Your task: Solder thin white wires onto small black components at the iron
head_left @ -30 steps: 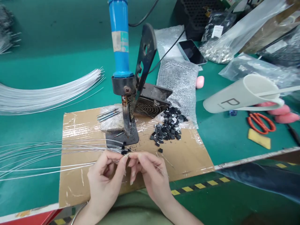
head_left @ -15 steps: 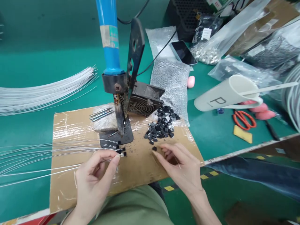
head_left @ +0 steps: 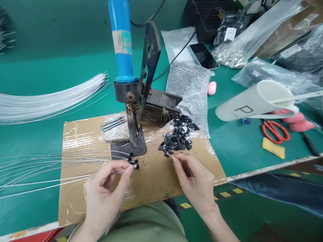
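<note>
My left hand (head_left: pixel 107 183) pinches a thin white wire between thumb and forefinger. A small black connector (head_left: pixel 136 166) sits just beyond those fingertips, at the wire's end. More wires (head_left: pixel 83 161) with black connectors on their ends lie beside it on the cardboard (head_left: pixel 156 181). At the near edge of a pile of small black connectors (head_left: pixel 180 134), my right hand (head_left: pixel 194 179) has thumb and forefinger closed on one connector, mostly hidden by the fingertips. Between and beyond the hands stands a blue-handled soldering iron (head_left: pixel 123 57), its tip pointing down over a dark metal base (head_left: pixel 141 146).
A small fan (head_left: pixel 160 112) stands behind the iron. A bundle of white wires (head_left: pixel 63 97) lies at left. To the right are bubble wrap (head_left: pixel 188 90), a phone (head_left: pixel 203 55), a white mug (head_left: pixel 249 101) on its side, red-handled scissors (head_left: pixel 275 131) and a yellow sponge (head_left: pixel 273 148).
My right thumb and forefinger have come together over a black connector near the pile. My left hand keeps its pinch on the wire. The view has shifted slightly.
</note>
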{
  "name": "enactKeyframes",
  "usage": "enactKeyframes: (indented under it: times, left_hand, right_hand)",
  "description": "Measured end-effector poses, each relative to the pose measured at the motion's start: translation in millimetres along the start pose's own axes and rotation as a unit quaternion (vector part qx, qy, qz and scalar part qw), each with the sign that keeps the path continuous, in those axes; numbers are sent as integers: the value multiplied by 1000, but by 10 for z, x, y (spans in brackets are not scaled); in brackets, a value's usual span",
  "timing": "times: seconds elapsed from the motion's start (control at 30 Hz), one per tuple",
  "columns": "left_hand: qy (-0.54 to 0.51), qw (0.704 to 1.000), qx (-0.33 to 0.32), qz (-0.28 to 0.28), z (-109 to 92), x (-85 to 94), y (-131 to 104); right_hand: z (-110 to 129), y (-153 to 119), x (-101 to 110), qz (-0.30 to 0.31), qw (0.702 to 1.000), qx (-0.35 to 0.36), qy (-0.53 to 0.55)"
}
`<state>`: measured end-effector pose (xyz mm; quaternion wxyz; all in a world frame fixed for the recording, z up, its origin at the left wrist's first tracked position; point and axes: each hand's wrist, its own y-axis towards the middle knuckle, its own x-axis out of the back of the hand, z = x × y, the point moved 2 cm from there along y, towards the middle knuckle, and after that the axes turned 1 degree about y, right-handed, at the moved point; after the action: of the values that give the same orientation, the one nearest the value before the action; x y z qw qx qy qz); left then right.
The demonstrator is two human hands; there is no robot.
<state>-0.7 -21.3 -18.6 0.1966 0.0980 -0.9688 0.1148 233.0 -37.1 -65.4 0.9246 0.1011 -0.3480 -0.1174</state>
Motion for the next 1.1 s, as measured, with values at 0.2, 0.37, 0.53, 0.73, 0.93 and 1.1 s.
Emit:
enactKeyframes:
  times: [0.2,0.37,0.53,0.73,0.93,1.1]
  left_hand:
    - [-22,999,28,-7,-60,-8,21]
    - [-43,998,40,-1,-100,9,44]
    - [-59,997,51,12,-119,29,57]
    - [-80,994,80,12,-119,34,73]
    - [-111,990,81,45,-133,23,88]
    - [-117,987,78,75,-136,38,98]
  right_hand:
    - [247,12,-124,21,951,-158,264]
    - [459,79,-268,36,905,-192,378]
    - [582,110,-380,69,882,-203,419]
    - [647,137,-435,71,862,-217,453]
    - [664,145,-452,73,852,-231,464]
    - [675,131,-468,95,856,-223,458]
